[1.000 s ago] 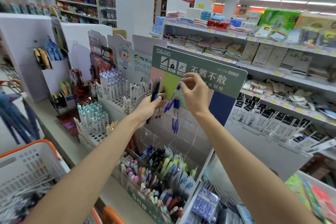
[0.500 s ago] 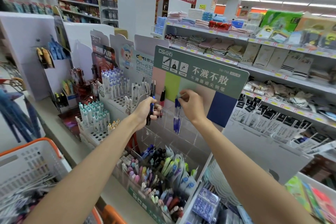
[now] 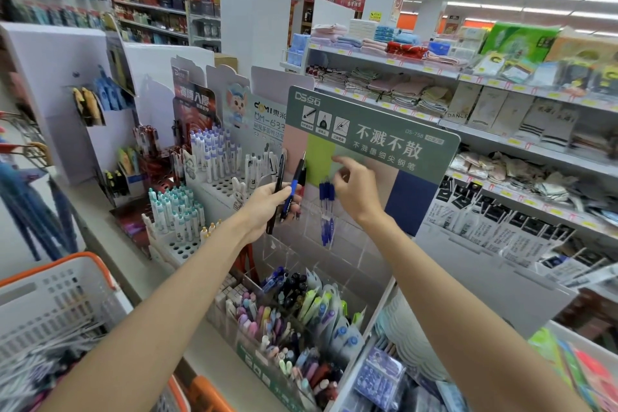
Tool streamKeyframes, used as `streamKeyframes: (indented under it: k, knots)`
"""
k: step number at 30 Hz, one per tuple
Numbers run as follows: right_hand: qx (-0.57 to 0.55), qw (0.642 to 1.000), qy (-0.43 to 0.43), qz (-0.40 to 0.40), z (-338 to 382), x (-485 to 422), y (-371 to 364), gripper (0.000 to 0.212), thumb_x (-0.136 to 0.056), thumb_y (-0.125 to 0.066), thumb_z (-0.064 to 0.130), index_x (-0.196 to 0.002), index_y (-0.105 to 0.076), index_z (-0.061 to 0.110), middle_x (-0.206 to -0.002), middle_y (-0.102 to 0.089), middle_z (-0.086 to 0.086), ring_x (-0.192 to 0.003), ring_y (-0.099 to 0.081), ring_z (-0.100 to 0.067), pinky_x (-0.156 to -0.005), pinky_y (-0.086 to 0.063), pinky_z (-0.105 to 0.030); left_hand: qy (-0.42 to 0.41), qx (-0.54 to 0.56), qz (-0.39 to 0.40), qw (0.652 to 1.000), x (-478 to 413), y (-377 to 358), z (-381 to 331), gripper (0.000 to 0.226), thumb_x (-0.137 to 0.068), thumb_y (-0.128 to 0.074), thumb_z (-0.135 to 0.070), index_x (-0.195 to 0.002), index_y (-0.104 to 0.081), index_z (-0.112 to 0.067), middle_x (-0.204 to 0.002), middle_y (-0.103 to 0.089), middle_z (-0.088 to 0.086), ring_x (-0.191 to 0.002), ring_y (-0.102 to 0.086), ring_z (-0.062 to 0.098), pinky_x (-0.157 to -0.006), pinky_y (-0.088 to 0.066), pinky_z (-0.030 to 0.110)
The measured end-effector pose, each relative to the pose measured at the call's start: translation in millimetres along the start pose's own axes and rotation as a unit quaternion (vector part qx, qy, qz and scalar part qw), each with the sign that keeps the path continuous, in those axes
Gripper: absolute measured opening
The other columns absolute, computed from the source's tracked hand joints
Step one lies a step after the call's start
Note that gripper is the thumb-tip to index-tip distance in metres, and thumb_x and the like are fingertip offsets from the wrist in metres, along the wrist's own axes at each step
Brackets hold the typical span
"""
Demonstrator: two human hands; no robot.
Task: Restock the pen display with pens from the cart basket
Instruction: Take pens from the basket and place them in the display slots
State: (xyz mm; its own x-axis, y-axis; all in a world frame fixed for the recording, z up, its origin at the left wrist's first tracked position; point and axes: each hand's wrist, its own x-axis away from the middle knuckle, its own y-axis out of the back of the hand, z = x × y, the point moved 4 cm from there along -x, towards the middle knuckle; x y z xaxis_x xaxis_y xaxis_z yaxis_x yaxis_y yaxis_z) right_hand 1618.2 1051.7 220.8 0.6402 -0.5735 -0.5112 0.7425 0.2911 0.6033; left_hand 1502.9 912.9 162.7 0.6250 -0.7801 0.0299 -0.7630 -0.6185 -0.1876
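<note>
Stock listed outward from us, every place taken from the green header card (image 3: 371, 140).

Cart basket (image 3: 67, 284), far below and left of the card: grey pens lie loose inside.

Left hand (image 3: 267, 207), just below and left of the card: fingers clamped on a small bunch of pens, with a blue pen (image 3: 296, 187) foremost.

Right hand (image 3: 354, 191), directly under the card: fingers loosely apart, holding nothing we can see, just beside the blue pens (image 3: 326, 211) standing in the clear rack (image 3: 347, 241).

Step, as we judge it: pass the blue pen across to join its like. We should pinch it near the top and lower it straight, so the neighbouring pens stay seated.

Mixed pen tray (image 3: 294, 328), well below the card: a dropped pen would likely be lost among its contents.

White peg stands (image 3: 214, 174), left of the card: these crowd the left wrist.

Towel shelves (image 3: 384, 77), behind the card: no hindrance.
</note>
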Motion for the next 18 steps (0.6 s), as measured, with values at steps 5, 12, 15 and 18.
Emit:
streamKeyframes:
  k: [5, 12, 15, 18]
  knots:
    - [-0.052, 0.998, 0.020, 0.002, 26, -6, 7, 0.035, -0.097, -0.060, 0.011, -0.132, -0.060, 0.011, -0.092, -0.066, -0.002, -0.083, -0.062, -0.014, -0.079, -0.052, -0.024, -0.013, -0.017, 0.003, 1.000, 0, -10, -6, 0.021, -0.105, -0.047, -0.015, -0.115, -0.063, -0.009, -0.088, -0.067, 0.002, -0.066, -0.063, 0.009, -0.053, -0.051, 0.023]
    - [-0.084, 0.996, 0.026, -0.007, 27, 0, 9, 0.030, -0.092, -0.068, 0.009, -0.122, -0.064, 0.012, -0.090, -0.067, 0.001, -0.084, -0.065, -0.012, -0.083, -0.057, -0.030, -0.009, -0.023, 0.045, 0.999, -2, -25, -5, 0.024, -0.104, -0.047, -0.014, -0.120, -0.064, -0.011, -0.100, -0.072, 0.005, -0.085, -0.070, 0.016, -0.073, -0.056, 0.029]
    - [-0.090, 0.992, 0.053, -0.072, 24, 1, 33, 0.032, -0.092, -0.067, 0.006, -0.123, -0.060, 0.009, -0.086, -0.064, 0.003, -0.079, -0.063, -0.006, -0.078, -0.055, -0.021, -0.043, -0.083, -0.001, 0.996, -5, -21, -6, 0.025, -0.106, -0.044, -0.016, -0.120, -0.064, -0.020, -0.111, -0.066, 0.004, -0.091, -0.062, 0.013, -0.069, -0.054, 0.025]
    - [-0.035, 0.988, 0.089, -0.117, 17, 3, 61, 0.028, -0.092, -0.067, 0.006, -0.118, -0.055, 0.008, -0.086, -0.065, -0.004, -0.076, -0.064, -0.017, -0.074, -0.055, -0.024, -0.057, -0.097, -0.044, 0.993, -11, -19, -6, 0.027, -0.107, -0.039, -0.016, -0.123, -0.061, -0.016, -0.094, -0.058, 0.002, -0.066, -0.048, 0.008, -0.055, -0.043, 0.018]
